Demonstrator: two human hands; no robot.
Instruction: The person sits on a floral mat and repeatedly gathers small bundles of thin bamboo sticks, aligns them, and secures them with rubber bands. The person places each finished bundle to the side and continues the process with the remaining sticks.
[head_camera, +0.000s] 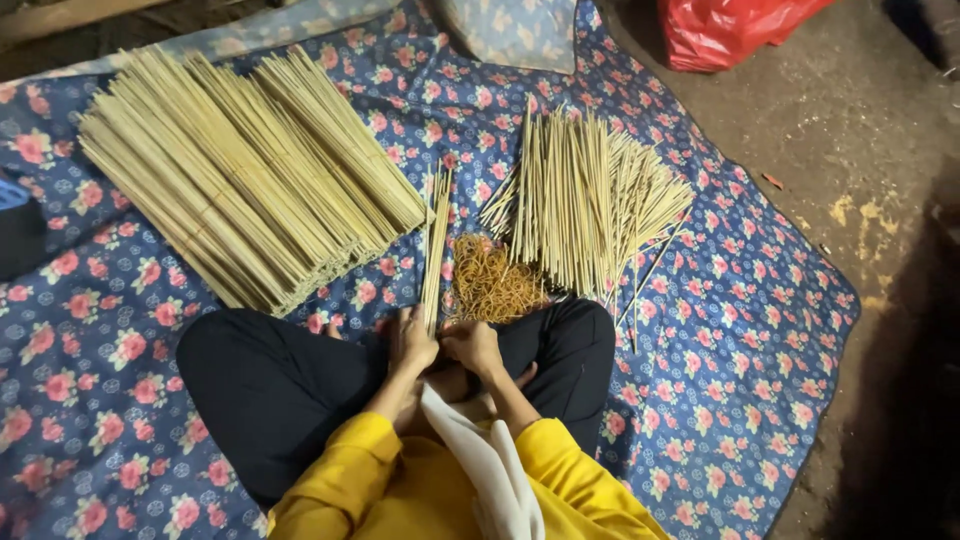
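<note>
I sit cross-legged on a blue floral cloth. My left hand grips the near end of a thin bundle of pale sticks that points away from me. Right beside it, my right hand is curled at the base of the same bundle, close to a heap of tan rubber bands; whether it holds a band is hidden. A large stack of tied stick bundles lies to the left. A loose fan of sticks lies to the right.
A red plastic bag sits on the bare dirt floor at the top right. A floral pillow lies at the cloth's far edge. A dark object rests at the left edge.
</note>
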